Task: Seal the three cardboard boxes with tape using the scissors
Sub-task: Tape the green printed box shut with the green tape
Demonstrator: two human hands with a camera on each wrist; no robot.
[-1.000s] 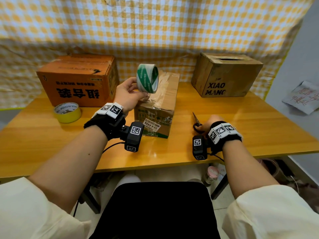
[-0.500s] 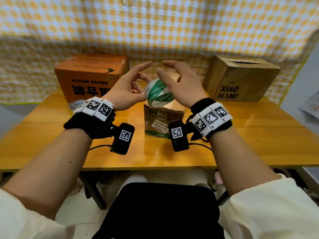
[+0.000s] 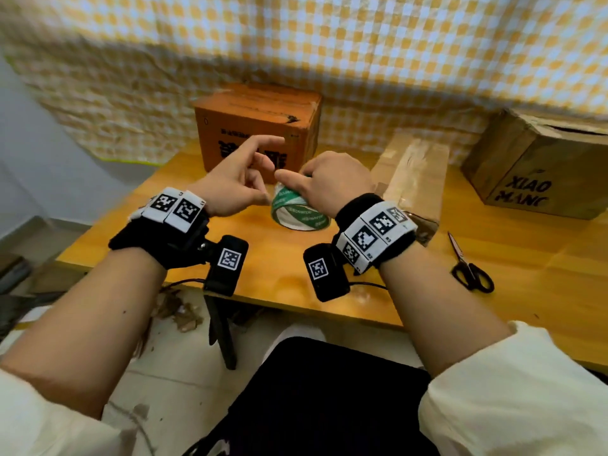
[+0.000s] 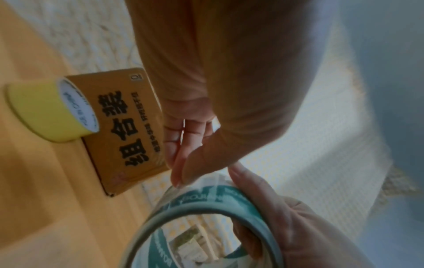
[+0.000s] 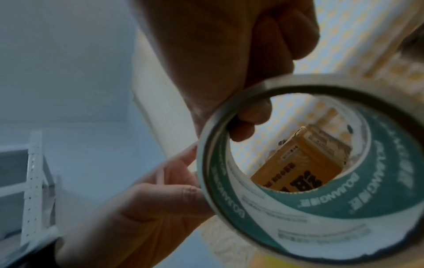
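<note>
A green-and-white tape roll [image 3: 297,213] [image 5: 321,208] hangs just above the table's front. My right hand [image 3: 329,181] grips it, fingers hooked through the core and thumb on the outside. My left hand [image 3: 260,179] pinches at the roll's outer edge [image 4: 206,197] with thumb and fingertips, index finger raised. An orange box [image 3: 256,126] stands behind the hands. A taped brown box [image 3: 411,172] lies in the middle and a "XIAO MANG" box [image 3: 539,166] at the right. Black-handled scissors [image 3: 470,268] lie on the table right of my right wrist.
A yellow tape roll [image 4: 45,116] sits on the wooden table [image 3: 279,274] in front of the orange box. A yellow-checked cloth [image 3: 362,60] hangs behind the table. Cardboard scraps lie on the floor under the left edge.
A second ago my left hand held the roll up and my right hand was at the scissors. Both hands met at the roll and lowered it; the right now grips it.
</note>
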